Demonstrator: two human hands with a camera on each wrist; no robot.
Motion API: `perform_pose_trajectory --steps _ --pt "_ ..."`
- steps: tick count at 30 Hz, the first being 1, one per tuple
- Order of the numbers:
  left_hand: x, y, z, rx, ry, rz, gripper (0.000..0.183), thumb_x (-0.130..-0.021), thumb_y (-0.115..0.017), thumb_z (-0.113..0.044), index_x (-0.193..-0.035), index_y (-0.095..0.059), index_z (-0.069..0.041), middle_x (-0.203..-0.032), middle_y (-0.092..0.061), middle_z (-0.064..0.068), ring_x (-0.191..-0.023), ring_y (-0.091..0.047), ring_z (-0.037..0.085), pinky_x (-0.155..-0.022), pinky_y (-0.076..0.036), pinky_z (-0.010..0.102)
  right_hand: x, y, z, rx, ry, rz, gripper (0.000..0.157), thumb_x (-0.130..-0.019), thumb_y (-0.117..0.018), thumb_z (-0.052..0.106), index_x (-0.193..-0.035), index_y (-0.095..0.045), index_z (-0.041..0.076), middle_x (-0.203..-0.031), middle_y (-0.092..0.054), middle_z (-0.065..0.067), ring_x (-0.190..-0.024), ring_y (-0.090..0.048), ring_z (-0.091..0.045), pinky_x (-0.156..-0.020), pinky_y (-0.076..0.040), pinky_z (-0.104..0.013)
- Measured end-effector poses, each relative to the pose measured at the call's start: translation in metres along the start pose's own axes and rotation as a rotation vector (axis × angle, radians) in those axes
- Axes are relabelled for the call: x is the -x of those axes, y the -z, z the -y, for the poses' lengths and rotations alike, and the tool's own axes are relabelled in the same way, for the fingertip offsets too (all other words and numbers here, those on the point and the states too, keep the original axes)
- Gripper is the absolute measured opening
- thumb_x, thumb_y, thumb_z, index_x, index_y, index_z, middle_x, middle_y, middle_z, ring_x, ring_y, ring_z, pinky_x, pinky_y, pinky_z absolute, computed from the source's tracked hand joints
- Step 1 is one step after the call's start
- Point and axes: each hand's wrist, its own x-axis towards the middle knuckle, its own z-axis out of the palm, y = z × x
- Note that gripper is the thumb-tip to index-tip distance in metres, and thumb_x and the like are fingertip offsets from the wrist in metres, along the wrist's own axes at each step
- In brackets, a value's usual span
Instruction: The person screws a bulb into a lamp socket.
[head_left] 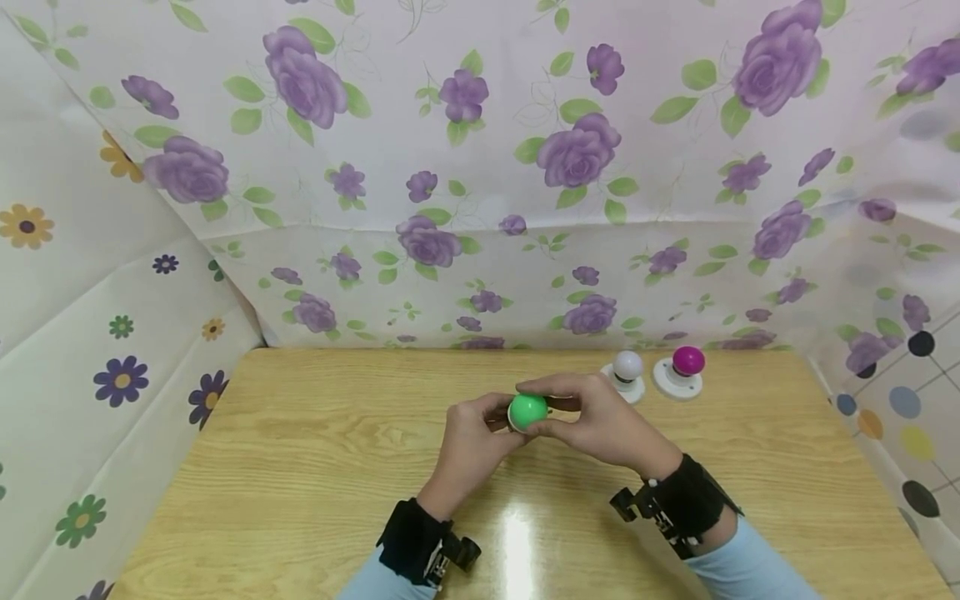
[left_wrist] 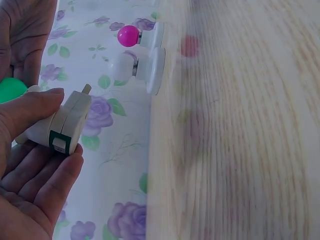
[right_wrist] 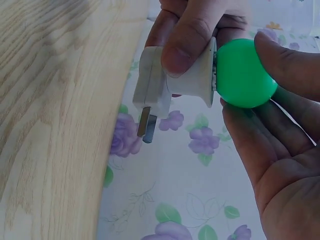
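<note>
A green light bulb is seated in a white plug-in lamp socket, held up over the middle of the table. My left hand grips the socket, thumb on one side and fingers on the other. Two flat metal prongs stick out of the socket's plug end, and a small switch shows on its edge in the left wrist view. With thumb and fingertips on either side, my right hand pinches the round bulb. In the right wrist view a thin metal collar shows between bulb and socket.
At the back right of the wooden table stand a white bulb and a magenta bulb, each upright in a round white base. A floral sheet hangs behind the table's far edge.
</note>
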Motion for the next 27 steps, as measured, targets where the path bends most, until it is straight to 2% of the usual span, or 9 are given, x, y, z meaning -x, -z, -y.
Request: perform_pose_trajectory --steps 7,11,16,21,27 --pt "0.001 -0.001 0.000 -0.001 -0.014 -0.006 0.036 -0.077 -0.076 -0.022 -0.110 -0.065 -0.013 -0.103 -0.063 -0.004 -0.092 -0.060 0.006 -0.078 -0.048 0.024 0.000 -0.002 0.000 0.003 -0.004 -0.024 0.043 -0.078 -0.074 0.024 -0.120 -0.062 0.022 -0.118 -0.060 0.002 -0.107 -0.055 -0.011 -0.085 -0.047 -0.034" --pt "0.002 -0.001 0.000 -0.022 -0.040 -0.027 0.035 -0.077 -0.076 -0.018 -0.110 -0.065 -0.011 -0.102 -0.064 -0.003 -0.090 -0.061 0.005 -0.077 -0.049 0.024 0.000 -0.006 0.001 0.009 -0.018 -0.065 0.042 -0.078 -0.075 0.026 -0.118 -0.063 0.027 -0.117 -0.060 0.006 -0.105 -0.056 -0.010 -0.083 -0.048 -0.032" --pt "0.002 -0.002 0.000 -0.029 -0.034 -0.052 0.034 -0.077 -0.076 -0.022 -0.107 -0.066 -0.012 -0.099 -0.064 -0.005 -0.088 -0.061 0.004 -0.075 -0.049 0.024 0.000 -0.012 0.004 0.028 -0.025 -0.124 0.040 -0.078 -0.075 0.027 -0.116 -0.064 0.028 -0.115 -0.061 0.007 -0.101 -0.058 -0.012 -0.080 -0.049 -0.030" --pt "0.002 -0.005 0.001 -0.042 -0.030 -0.111 0.034 -0.078 -0.074 -0.029 -0.106 -0.067 -0.011 -0.098 -0.065 -0.004 -0.085 -0.061 0.004 -0.072 -0.051 0.026 -0.002 -0.017 0.004 0.020 -0.003 -0.178 0.038 -0.079 -0.074 0.026 -0.115 -0.065 0.021 -0.114 -0.062 0.000 -0.097 -0.060 -0.014 -0.079 -0.049 -0.032" --pt "0.001 -0.009 0.000 -0.086 -0.047 -0.199 0.032 -0.079 -0.074 -0.027 -0.105 -0.067 -0.010 -0.096 -0.066 -0.001 -0.083 -0.061 0.003 -0.069 -0.051 0.023 -0.003 -0.025 0.002 0.049 0.046 -0.273 0.037 -0.079 -0.075 0.022 -0.113 -0.066 0.014 -0.114 -0.062 0.005 -0.099 -0.059 -0.011 -0.077 -0.050 -0.031"
